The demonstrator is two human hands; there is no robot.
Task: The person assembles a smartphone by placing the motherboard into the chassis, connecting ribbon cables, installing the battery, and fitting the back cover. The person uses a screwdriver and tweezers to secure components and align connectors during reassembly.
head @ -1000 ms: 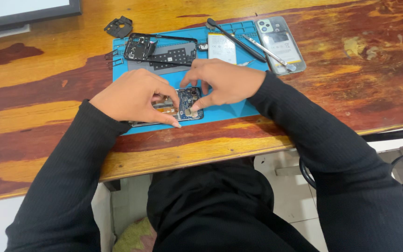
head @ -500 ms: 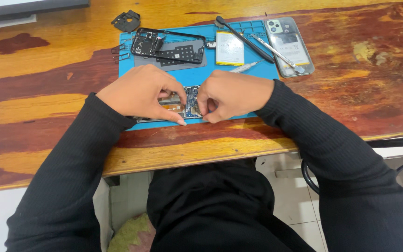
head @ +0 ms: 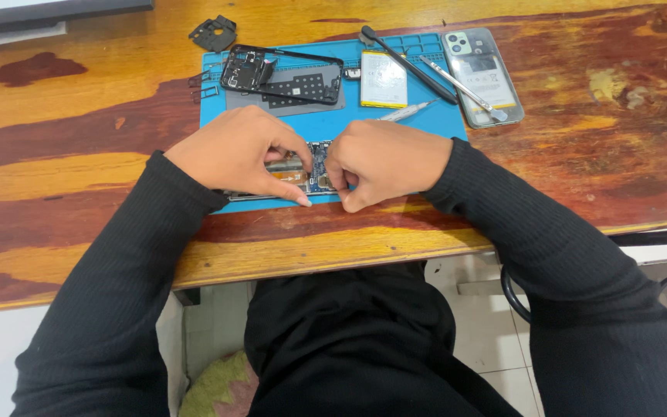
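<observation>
1. Phone's well stripped: frame (head: 281, 76), battery (head: 384, 79) and back cover (head: 482, 76) lie at 12 o'clock on the blue mat (head: 333, 123).
2. Left hand (head: 237, 154) and right hand (head: 387, 161) pinch the circuit board (head: 316, 166) at mat's 6 o'clock, so board work remains, I'd guess.

One head-worn camera looks steeply down, close over the wooden table (head: 79, 177).
</observation>
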